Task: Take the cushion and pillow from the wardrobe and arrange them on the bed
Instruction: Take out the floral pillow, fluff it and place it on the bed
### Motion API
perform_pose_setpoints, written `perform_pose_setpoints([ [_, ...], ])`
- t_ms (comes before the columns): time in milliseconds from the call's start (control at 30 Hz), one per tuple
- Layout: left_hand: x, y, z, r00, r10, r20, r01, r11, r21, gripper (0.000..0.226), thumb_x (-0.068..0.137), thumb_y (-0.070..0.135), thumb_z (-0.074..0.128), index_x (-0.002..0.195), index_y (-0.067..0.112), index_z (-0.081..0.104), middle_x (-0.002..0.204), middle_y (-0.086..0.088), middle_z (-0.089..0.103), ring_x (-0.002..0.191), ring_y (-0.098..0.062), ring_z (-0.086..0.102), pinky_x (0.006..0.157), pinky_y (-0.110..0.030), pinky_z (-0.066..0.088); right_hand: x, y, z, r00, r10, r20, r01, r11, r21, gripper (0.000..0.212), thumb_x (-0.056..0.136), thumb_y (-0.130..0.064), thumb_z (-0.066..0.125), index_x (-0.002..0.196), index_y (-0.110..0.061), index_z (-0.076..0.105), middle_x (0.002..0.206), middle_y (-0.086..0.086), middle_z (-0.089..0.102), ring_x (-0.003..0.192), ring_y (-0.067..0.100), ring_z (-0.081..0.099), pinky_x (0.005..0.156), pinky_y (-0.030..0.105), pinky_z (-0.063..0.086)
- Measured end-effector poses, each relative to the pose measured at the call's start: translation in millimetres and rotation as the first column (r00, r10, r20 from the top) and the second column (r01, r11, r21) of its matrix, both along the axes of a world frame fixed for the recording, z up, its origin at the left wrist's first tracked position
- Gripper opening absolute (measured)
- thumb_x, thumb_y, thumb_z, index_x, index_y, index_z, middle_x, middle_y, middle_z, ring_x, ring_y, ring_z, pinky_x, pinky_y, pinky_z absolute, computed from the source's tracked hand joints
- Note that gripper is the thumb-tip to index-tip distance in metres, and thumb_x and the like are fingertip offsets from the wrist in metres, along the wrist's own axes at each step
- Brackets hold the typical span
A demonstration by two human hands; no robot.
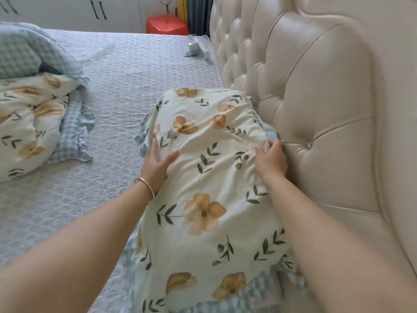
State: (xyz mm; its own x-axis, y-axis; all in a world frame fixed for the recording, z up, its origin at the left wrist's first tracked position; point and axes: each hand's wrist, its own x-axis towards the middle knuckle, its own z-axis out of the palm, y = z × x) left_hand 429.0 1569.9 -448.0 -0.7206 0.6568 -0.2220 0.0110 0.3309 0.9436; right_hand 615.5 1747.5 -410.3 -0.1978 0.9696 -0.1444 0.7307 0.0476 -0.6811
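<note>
A cream pillow [203,177] with orange flowers, green leaves and a blue checked frill lies along the tufted cream headboard [316,98], on the grey quilted bed [117,91]. My left hand [158,163] rests flat on the pillow's left side, fingers spread, a gold bangle on the wrist. My right hand [270,159] pinches the pillow's cover at its right edge, close to the headboard. A second floral pillow [29,123] lies at the left of the bed.
A blue checked quilt or cushion [24,50] is piled at the far left. A small grey charger with a white cable [194,47] lies near the headboard. Behind the bed stand a white wardrobe [67,12] and a red stool [167,24].
</note>
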Motion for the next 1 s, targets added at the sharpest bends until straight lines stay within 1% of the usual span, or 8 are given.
perform_pose_setpoints([
  [167,14.7,33.5,-64.4,0.968,-0.177,-0.178,0.096,0.916,-0.390,0.089,0.079,0.057,0.058,0.145,0.043,-0.001,0.158,0.002,-0.011,0.145,-0.025,-0.007,0.115,-0.054,0.005,18.6,17.3,-67.5,0.937,0.296,0.187,-0.282,0.954,-0.098,0.056,0.093,-0.029,0.041,0.145,-0.019,0.023,0.147,0.011,0.037,0.132,0.031,0.039,0.108,0.041,0.032],
  [367,27.6,30.9,-65.0,0.964,-0.144,-0.224,0.026,0.889,-0.458,0.088,0.077,0.063,0.056,0.144,0.046,0.000,0.157,0.002,-0.011,0.145,-0.027,-0.004,0.114,-0.054,0.009,26.4,4.4,-83.0,0.935,0.260,0.240,-0.257,0.965,-0.045,0.054,0.096,-0.031,0.035,0.146,-0.013,0.022,0.147,0.015,0.036,0.133,0.030,0.035,0.108,0.039,0.030],
  [467,47.4,21.6,-53.9,0.915,-0.180,-0.362,-0.019,0.875,-0.483,0.084,0.078,0.063,0.055,0.145,0.039,0.011,0.156,0.003,-0.001,0.144,-0.025,0.001,0.115,-0.052,0.014,41.2,-15.7,-72.1,0.946,0.179,0.271,-0.195,0.980,0.031,0.045,0.096,-0.028,0.039,0.134,-0.005,0.040,0.133,0.018,0.048,0.122,0.032,0.044,0.098,0.038,0.037],
  [633,86.2,-0.5,-44.9,0.548,-0.468,-0.693,0.073,0.852,-0.518,0.052,0.070,0.067,0.046,0.110,0.036,0.060,0.124,0.008,0.051,0.119,-0.023,0.040,0.098,-0.042,0.033,72.0,-39.3,-65.4,0.914,0.142,0.381,-0.190,0.978,0.091,0.031,0.094,-0.029,0.048,0.111,-0.004,0.054,0.114,0.016,0.054,0.104,0.033,0.050,0.084,0.038,0.039],
  [700,97.3,-0.5,-46.4,0.548,-0.430,-0.718,0.036,0.869,-0.493,0.032,0.075,0.058,0.053,0.089,0.032,0.066,0.101,0.008,0.062,0.102,-0.023,0.052,0.085,-0.039,0.037,76.4,-40.4,-64.2,0.908,0.154,0.390,-0.200,0.977,0.080,0.021,0.094,-0.021,0.048,0.102,-0.004,0.056,0.110,0.016,0.056,0.102,0.032,0.050,0.083,0.036,0.038],
  [800,107.5,13.1,-37.8,0.573,-0.506,-0.645,0.046,0.806,-0.590,0.023,0.089,0.045,0.050,0.093,0.027,0.064,0.099,0.008,0.063,0.099,-0.018,0.052,0.083,-0.034,0.032,73.4,-32.8,-57.1,0.866,0.210,0.454,-0.251,0.968,0.031,0.017,0.095,-0.016,0.047,0.102,-0.005,0.057,0.110,0.015,0.059,0.102,0.031,0.054,0.086,0.036,0.041],
  [933,103.6,6.4,-28.5,0.702,-0.335,-0.629,0.159,0.934,-0.320,0.027,0.084,0.041,0.060,0.082,0.015,0.065,0.084,0.001,0.063,0.075,-0.016,0.051,0.075,-0.032,0.041,83.4,-32.7,-30.2,0.797,0.215,0.564,-0.338,0.933,0.122,0.019,0.094,-0.003,0.038,0.103,-0.005,0.055,0.106,0.014,0.060,0.095,0.030,0.058,0.076,0.035,0.044],
  [1000,101.0,-10.9,-34.7,0.640,-0.299,-0.707,0.240,0.953,-0.185,0.043,0.086,0.052,0.049,0.072,0.013,0.063,0.070,0.001,0.061,0.060,-0.013,0.049,0.060,-0.027,0.042,93.5,-47.1,-22.3,0.692,0.257,0.674,-0.410,0.909,0.074,0.027,0.093,0.002,0.031,0.109,-0.004,0.052,0.110,0.014,0.058,0.099,0.031,0.059,0.076,0.036,0.046],
])
